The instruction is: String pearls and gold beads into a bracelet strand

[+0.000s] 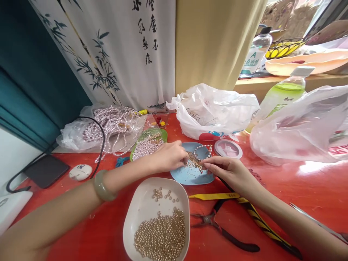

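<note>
My left hand (174, 156) reaches over the left side of a blue plate (182, 177), its fingers bent together and pointing down. What those fingertips hold, if anything, is hidden. From the right, my right hand (231, 170) comes to the plate with thumb and forefinger pinched at its edge. A thin golden piece and a tiny red spot show by that pinch, too small to name. Thin gold-coloured pins (193, 159) lie heaped between the hands, with small loose bits around them. A string of silvery beads (208, 148) curls over the plate's far rim.
In front stands a white tray (127, 224) of gold beads (160, 235). Pliers (209, 219) and yellow tweezers (214, 196) lie right of it. Pink beads (148, 146) fill a green dish; bead strands (111, 123) pile behind. Plastic bags (217, 105) and a bottle (285, 90) stand at the back.
</note>
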The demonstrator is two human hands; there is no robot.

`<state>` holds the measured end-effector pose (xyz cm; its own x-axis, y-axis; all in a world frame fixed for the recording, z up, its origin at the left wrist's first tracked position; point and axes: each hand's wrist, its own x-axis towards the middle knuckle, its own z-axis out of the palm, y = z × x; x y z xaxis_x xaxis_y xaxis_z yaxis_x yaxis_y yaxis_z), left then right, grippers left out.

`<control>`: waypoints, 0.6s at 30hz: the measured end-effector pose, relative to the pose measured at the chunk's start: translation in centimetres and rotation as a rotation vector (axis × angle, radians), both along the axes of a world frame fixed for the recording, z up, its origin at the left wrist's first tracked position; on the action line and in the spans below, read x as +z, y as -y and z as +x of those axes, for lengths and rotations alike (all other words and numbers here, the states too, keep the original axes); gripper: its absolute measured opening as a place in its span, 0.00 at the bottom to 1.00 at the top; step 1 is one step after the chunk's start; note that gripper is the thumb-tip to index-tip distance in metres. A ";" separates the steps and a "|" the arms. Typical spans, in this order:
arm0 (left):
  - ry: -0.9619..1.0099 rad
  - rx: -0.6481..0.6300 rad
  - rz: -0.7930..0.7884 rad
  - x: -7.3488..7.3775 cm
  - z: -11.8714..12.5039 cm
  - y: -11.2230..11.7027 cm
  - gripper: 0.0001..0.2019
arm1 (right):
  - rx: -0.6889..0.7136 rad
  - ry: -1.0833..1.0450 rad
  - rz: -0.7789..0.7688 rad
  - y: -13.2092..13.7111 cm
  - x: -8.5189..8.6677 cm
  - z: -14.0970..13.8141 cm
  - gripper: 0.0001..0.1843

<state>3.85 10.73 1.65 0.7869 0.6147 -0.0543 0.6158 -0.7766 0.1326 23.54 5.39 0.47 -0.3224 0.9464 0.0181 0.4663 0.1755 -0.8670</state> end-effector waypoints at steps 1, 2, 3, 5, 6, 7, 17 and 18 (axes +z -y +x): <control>-0.016 -0.004 -0.001 0.1 0.1 0.0 0.08 | 0.005 -0.002 0.002 0.0 0.0 0.0 0.14; -0.038 -0.002 0.002 0.1 0.2 0.0 0.08 | 0.009 -0.003 0.005 -0.1 -0.1 0.0 0.14; -0.064 0.003 0.007 0.2 0.4 0.0 0.08 | 0.013 -0.001 0.004 -0.1 -0.1 0.0 0.14; -0.121 0.012 0.016 0.3 0.6 -0.1 0.08 | 0.011 0.005 -0.002 -0.1 -0.2 0.0 0.14; -0.143 0.012 0.018 0.3 0.8 -0.1 0.08 | 0.008 0.007 -0.006 -0.1 -0.2 0.0 0.15; -0.159 0.009 0.020 0.3 0.9 -0.2 0.08 | 0.006 0.008 -0.010 -0.2 -0.2 0.0 0.15; -0.103 0.036 -0.033 0.1 0.6 -0.2 0.07 | 0.002 0.007 -0.040 -0.2 -0.7 0.2 0.15; -0.084 0.030 -0.045 0.1 0.5 -0.3 0.07 | 0.001 0.009 -0.038 -0.2 -0.7 0.2 0.15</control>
<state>4.37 11.00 1.75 0.7594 0.6335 -0.1479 0.6494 -0.7518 0.1140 23.71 5.59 -0.20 -0.3234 0.9460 -0.0204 0.4740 0.1433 -0.8688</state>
